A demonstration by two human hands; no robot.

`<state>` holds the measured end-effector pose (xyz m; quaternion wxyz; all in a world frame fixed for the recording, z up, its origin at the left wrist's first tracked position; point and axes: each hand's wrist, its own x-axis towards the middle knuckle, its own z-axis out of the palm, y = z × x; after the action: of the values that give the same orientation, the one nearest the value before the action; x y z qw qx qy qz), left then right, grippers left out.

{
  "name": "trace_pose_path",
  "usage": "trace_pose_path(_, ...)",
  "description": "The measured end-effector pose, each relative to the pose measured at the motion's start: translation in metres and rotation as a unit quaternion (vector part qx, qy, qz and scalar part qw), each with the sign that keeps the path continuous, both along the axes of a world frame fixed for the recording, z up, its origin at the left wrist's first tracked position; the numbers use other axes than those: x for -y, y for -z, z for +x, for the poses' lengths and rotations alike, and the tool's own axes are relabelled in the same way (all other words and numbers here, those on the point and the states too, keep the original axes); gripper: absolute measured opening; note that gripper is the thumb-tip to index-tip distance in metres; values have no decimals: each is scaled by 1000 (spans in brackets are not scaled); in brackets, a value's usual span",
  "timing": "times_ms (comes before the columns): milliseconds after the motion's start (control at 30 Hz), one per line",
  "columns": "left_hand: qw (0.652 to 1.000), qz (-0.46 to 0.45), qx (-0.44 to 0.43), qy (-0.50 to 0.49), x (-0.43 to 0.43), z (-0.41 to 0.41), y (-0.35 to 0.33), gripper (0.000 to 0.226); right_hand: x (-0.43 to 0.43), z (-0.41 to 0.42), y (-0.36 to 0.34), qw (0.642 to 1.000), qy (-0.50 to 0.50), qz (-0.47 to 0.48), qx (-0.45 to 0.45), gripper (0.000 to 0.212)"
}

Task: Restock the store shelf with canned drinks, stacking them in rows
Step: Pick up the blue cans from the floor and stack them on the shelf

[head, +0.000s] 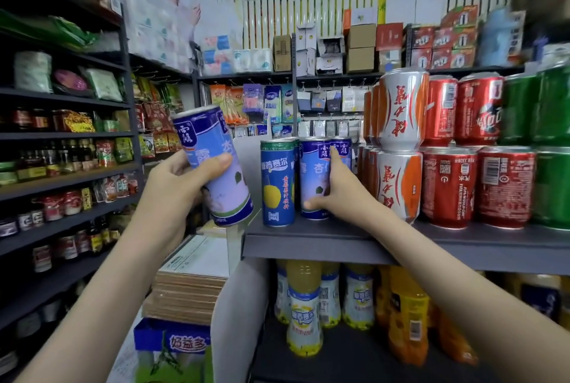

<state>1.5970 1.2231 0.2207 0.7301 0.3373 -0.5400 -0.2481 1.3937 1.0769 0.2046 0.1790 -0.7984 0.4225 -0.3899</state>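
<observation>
Holding a lavender can [212,163] tilted in your left hand [182,185], fingers curled round its middle, you have it hanging just left of the shelf [308,246], probably until a slot is ready. Your right hand [337,194] grips a matching standing can [314,179] near the shelf's left end. The thumb is low on its front and one finger runs up its side, seemingly to square it beside the yellow-fruit can [277,182]. Further right, orange-and-silver cans [398,151], red cans [478,151] and green cans [552,135] stand two high in rows — the pattern to copy. The lower shelf holds drink bottles [303,305]. A blue carton [172,348] sits near left — its contents are too blurred to tell.
</observation>
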Motion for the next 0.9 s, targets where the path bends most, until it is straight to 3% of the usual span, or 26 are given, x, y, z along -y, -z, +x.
trace_pose_path(233, 1000, 5, 7, 17, -1, -12, 4, 33, 5, 8, -5, 997, 22, -51, -43, 133)
trace_pose_path(433, 999, 26, 9, 38, -5, -13, 13, 54, 12, 15, -4, 999, 26, -32, -16, 135)
trace_pose_path(533, 998, 26, 26, 48, -6, -18, 16, 44, -3, 9, -3, 999, 33, -40, -7, 125)
trace_pose_path(633, 997, 33, 44, 47, -6, -28, 18, 37, -36, 2, -4, 993, 40, -110, 32, 93)
trace_pose_path(767, 995, 29, 83, 52, -6, -47, 19, 44, -93, -12, 2, 972, -116, -89, 184, 52)
trace_pose_path(833, 994, 28, 88, 53, -3, -58, 18, 42, -116, -18, 10, 961, -196, -61, 184, 57)
trace_pose_path(900, 994, 30, 87, 59, 0, -70, 17, 43, -123, -19, 17, 968, -204, -62, 133, 77)
